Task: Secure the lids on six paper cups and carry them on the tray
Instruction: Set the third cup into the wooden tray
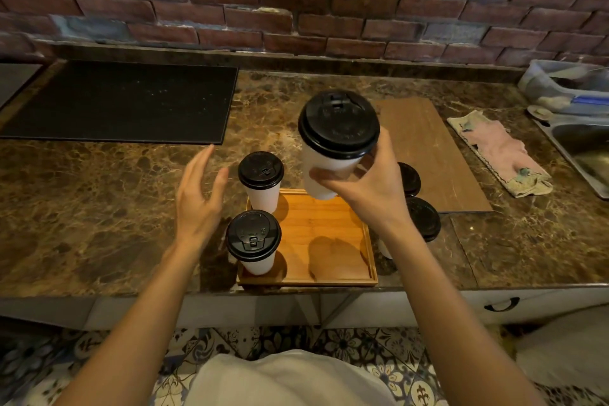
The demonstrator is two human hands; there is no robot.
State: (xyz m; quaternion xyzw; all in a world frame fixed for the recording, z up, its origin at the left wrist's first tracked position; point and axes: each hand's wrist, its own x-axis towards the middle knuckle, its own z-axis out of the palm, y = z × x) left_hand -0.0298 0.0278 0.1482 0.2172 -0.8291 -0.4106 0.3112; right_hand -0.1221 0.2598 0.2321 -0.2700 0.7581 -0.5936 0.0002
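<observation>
Cups made of paper are light, and their thin walls bend if we squeeze hard. So a soft hold round the middle of the wall, under the lid, looks best to us. Pulling on a lid might pop it off. We cannot tell if the cups are full, so we think it is safest to keep them upright. Our right hand holds one cup, the held cup, with thumb and fingers curled round its white wall, below its black lid. It is up in the air over the far part of the wooden tray and leans a little. Our left hand is spread wide, fingers straight, touching nothing, just left of the tray above the counter. Two lidded cups stand on the left side of the tray, the far cup and the near cup. Two more lidded cups, the side cups, stand just right of the tray, partly hidden by our right arm.
</observation>
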